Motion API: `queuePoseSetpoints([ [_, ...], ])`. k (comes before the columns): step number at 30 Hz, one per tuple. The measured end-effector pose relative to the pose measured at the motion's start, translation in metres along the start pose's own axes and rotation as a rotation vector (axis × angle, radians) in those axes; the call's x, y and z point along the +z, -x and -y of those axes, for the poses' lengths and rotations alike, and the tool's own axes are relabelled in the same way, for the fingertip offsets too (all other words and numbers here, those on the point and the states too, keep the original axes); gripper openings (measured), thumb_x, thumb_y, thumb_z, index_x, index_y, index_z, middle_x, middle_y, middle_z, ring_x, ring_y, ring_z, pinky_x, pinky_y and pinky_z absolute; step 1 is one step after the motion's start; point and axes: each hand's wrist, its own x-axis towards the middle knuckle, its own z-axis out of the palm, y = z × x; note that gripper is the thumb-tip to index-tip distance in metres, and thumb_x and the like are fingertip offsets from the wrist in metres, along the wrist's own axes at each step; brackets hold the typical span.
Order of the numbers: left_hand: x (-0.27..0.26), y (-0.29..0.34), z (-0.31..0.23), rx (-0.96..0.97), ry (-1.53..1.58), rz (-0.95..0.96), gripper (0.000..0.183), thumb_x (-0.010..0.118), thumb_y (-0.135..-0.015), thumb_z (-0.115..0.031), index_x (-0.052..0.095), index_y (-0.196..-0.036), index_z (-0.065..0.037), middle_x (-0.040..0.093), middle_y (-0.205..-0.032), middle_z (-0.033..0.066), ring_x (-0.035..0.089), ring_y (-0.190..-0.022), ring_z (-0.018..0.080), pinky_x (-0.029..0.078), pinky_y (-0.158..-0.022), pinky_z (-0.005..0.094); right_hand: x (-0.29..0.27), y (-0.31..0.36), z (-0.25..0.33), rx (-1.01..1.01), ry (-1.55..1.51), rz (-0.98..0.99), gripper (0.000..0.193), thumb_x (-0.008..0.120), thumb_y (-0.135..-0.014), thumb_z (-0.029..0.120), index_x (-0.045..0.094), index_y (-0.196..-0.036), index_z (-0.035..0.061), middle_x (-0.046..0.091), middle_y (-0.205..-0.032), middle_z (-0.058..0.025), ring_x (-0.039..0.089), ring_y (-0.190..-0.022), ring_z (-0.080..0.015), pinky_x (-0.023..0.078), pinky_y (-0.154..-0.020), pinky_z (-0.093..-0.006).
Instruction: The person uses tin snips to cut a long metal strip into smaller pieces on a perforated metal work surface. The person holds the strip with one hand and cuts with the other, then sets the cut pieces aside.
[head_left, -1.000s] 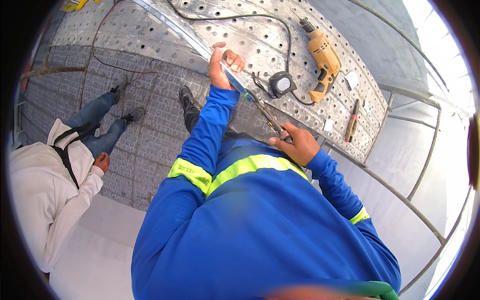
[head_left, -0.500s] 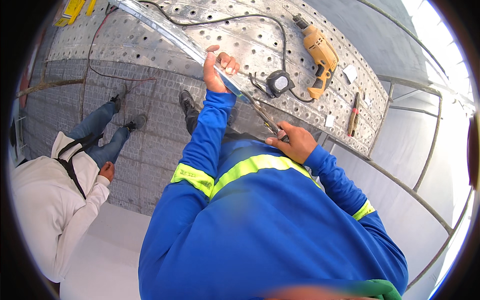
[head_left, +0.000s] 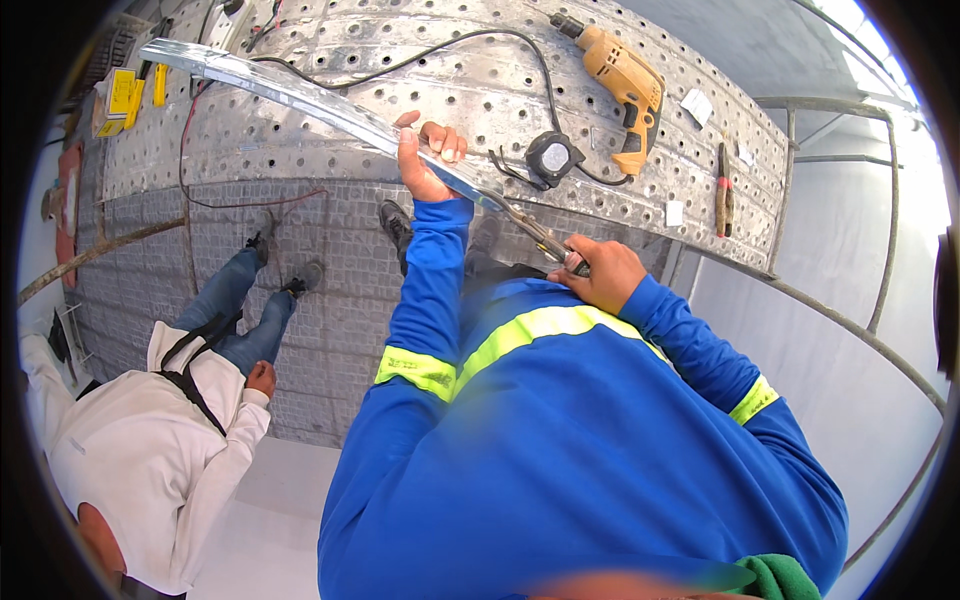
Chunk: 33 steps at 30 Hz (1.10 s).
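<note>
A long, shiny metal profile (head_left: 290,92) slants from the far left of the scaffold deck down to my waist. My left hand (head_left: 430,165) grips it near its close end, thumb on one side and fingers curled over the other. At that end are the jaws of metal tin snips (head_left: 530,230), which look to be on the profile's edge; whether they bite into it is hard to see. My right hand (head_left: 607,275) is closed around the handles of the snips, close against my body.
On the perforated metal deck (head_left: 440,105) lie a yellow drill (head_left: 622,90) with a black cable, a tape measure (head_left: 553,158), red-handled pliers (head_left: 723,192) and paper scraps. Yellow packaging (head_left: 122,98) is at far left. Another person (head_left: 160,450) stands at left. Pipe railings (head_left: 840,345) run along the right.
The view has shifted, so more of the profile's far end and the person at left show. Both hands keep their hold on the profile and the snips.
</note>
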Motion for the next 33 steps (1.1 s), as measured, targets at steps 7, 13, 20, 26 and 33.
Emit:
queuePoseSetpoints([
  [7,-0.003,0.001,-0.001,-0.017,-0.020,-0.005,0.038,0.058,-0.098,-0.039,0.053,-0.123,-0.011,0.045,-0.073,0.0023,0.045,-0.061,0.0136,0.043,-0.058,0.0312,-0.009,0.001,-0.001,-0.021,-0.105,0.053,0.047,0.073,-0.084,0.045,0.068,-0.115,0.0107,0.075,-0.094,-0.0159,0.071,-0.088,-0.0373,0.055,-0.080,-0.0456],
  [13,-0.004,-0.001,0.000,-0.011,-0.026,0.014,0.036,0.058,-0.098,-0.039,0.054,-0.122,-0.011,0.045,-0.073,0.0021,0.045,-0.061,0.0138,0.043,-0.058,0.0313,-0.009,-0.001,-0.002,-0.043,-0.063,0.067,0.052,0.070,-0.088,0.050,0.063,-0.113,0.0054,0.074,-0.095,-0.0138,0.070,-0.090,-0.0379,0.054,-0.080,-0.0456],
  [20,-0.004,-0.001,0.000,-0.014,-0.036,0.009,0.035,0.058,-0.098,-0.037,0.054,-0.122,-0.011,0.045,-0.074,0.0021,0.046,-0.061,0.0138,0.043,-0.057,0.0313,0.000,-0.001,0.000,0.000,0.006,0.016,0.047,0.073,-0.083,0.046,0.066,-0.111,0.0095,0.075,-0.092,-0.0147,0.071,-0.087,-0.0382,0.055,-0.079,-0.0470],
  [26,-0.006,0.000,0.000,-0.010,-0.058,0.009,0.036,0.058,-0.098,-0.036,0.052,-0.123,-0.011,0.045,-0.074,0.0025,0.046,-0.062,0.0141,0.043,-0.058,0.0317,0.006,0.001,-0.005,-0.022,-0.022,-0.038,0.042,0.075,-0.086,0.045,0.062,-0.102,0.0084,0.072,-0.083,-0.0140,0.069,-0.081,-0.0404,0.054,-0.071,-0.0478],
  [33,-0.004,-0.003,-0.001,-0.012,-0.115,0.054,0.044,0.061,-0.098,-0.040,0.049,-0.129,-0.013,0.048,-0.076,0.0035,0.048,-0.064,0.0149,0.044,-0.059,0.0324,0.014,-0.002,-0.012,-0.001,-0.004,-0.100,0.041,0.076,-0.085,0.044,0.063,-0.101,0.0089,0.071,-0.081,-0.0152,0.068,-0.079,-0.0401,0.053,-0.069,-0.0483],
])
